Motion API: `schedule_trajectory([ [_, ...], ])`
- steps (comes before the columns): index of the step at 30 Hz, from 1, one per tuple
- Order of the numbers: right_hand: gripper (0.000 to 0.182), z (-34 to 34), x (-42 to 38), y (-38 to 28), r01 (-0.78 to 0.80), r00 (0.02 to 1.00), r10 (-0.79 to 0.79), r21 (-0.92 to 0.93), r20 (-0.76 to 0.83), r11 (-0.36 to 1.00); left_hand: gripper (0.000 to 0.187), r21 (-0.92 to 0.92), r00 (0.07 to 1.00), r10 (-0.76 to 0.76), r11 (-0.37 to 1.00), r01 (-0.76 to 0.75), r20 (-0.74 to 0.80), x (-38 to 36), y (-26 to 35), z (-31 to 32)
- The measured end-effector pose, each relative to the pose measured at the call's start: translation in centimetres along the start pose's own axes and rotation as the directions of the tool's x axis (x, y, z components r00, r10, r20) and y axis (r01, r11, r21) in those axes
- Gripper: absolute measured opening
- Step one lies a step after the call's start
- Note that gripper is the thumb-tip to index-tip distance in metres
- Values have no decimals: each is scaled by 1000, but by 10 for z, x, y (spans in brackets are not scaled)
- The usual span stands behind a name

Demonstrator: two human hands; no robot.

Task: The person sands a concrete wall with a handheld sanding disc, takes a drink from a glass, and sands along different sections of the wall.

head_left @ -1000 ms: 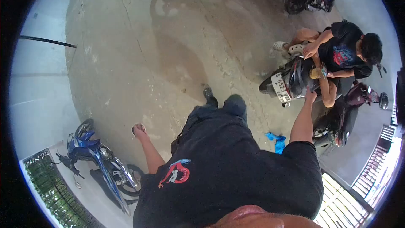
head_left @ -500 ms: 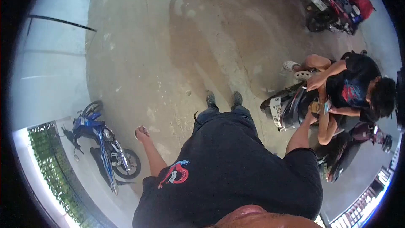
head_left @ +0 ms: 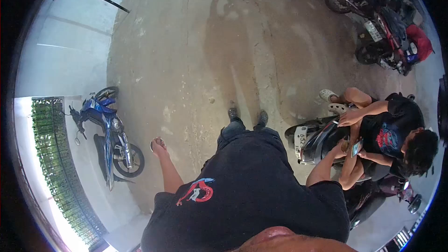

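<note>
My left hand (head_left: 159, 146) hangs out over the concrete floor, with its fingers curled round a small round thing (head_left: 151, 146) with a dark rim, too small to name. On the other side, my right hand (head_left: 339, 150) reaches beside a seated person's bent leg and is closed around a small brownish thing (head_left: 345, 145), mostly hidden. Close by it, a phone (head_left: 356, 149) with a lit screen is in that person's hand (head_left: 362, 153). The person's other hand (head_left: 344, 118) has a thin white stick (head_left: 335, 122) at the fingers.
The person (head_left: 392, 126) sits on a parked scooter (head_left: 310, 142) at my right. A blue motorbike (head_left: 109, 133) stands at my left by the white wall. Several more motorbikes (head_left: 385, 39) stand ahead and to the right. A leafy fence (head_left: 58, 154) runs along the left.
My view has turned, so the motorbikes and the black bar on the wall sit further right in the picture. Both my hands stay closed. The phone's lit screen shows more clearly.
</note>
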State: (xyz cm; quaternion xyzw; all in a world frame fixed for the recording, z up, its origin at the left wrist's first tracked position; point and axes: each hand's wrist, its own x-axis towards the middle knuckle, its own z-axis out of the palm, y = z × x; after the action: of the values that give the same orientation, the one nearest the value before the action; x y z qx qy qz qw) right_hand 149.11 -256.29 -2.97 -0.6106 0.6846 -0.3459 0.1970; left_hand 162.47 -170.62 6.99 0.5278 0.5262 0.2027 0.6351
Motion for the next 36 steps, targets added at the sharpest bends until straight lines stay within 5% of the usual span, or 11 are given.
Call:
schedule_trajectory([
  [5, 75, 35, 28, 72, 46, 999, -46, -5, -24, 999, 30, -13, 999, 27, 1000, -27, 42, 1, -8, 0],
  [12, 70, -28, -66, -12, 76, 997, -72, -162, 31, 984, 29, 1, 998, 28, 1000, -28, 50, -4, -29, 3],
  [14, 63, -32, -76, -20, 433, 895, -426, -29, 134, 901, 29, 7, 998, 22, 1000, -22, 63, 6, -46, -3],
  [19, 60, -53, -119, -148, 498, 751, -583, 315, 311, 808, 28, 0, 994, 49, 999, -50, 94, 2, -65, -5],
  [21, 61, -56, -139, -207, 414, 540, -737, 633, 407, 654, 29, 57, 997, 38, 997, -42, 72, 2, -73, -4],
  [22, 61, -53, -148, -232, 418, 535, -745, 642, 398, 643, 29, 44, 997, 38, 998, -41, 71, 3, -78, -2],
  [24, 62, -51, -169, -280, 486, 271, -892, 749, 362, 451, 31, 80, 999, 18, 997, -22, 47, 3, -86, 1],
  [26, 64, -82, -211, -348, 244, 182, -924, 895, 337, 374, 32, 63, 997, 20, 998, -24, 70, 2, -94, 3],
  [28, 71, -112, -235, -408, 339, -50, -961, 910, 272, 240, 33, 48, 995, 24, 998, -29, 94, 1, -100, 4],
  [30, 77, -148, -261, -461, 144, -193, -957, 971, 218, 192, 35, 95, 997, 20, 995, -26, 70, 0, -106, 5],
  [36, 73, -244, -287, -558, 26, -342, -929, 987, -140, -158, 35, -27, 977, 169, 986, -167, 132, -15, -136, 2],
])
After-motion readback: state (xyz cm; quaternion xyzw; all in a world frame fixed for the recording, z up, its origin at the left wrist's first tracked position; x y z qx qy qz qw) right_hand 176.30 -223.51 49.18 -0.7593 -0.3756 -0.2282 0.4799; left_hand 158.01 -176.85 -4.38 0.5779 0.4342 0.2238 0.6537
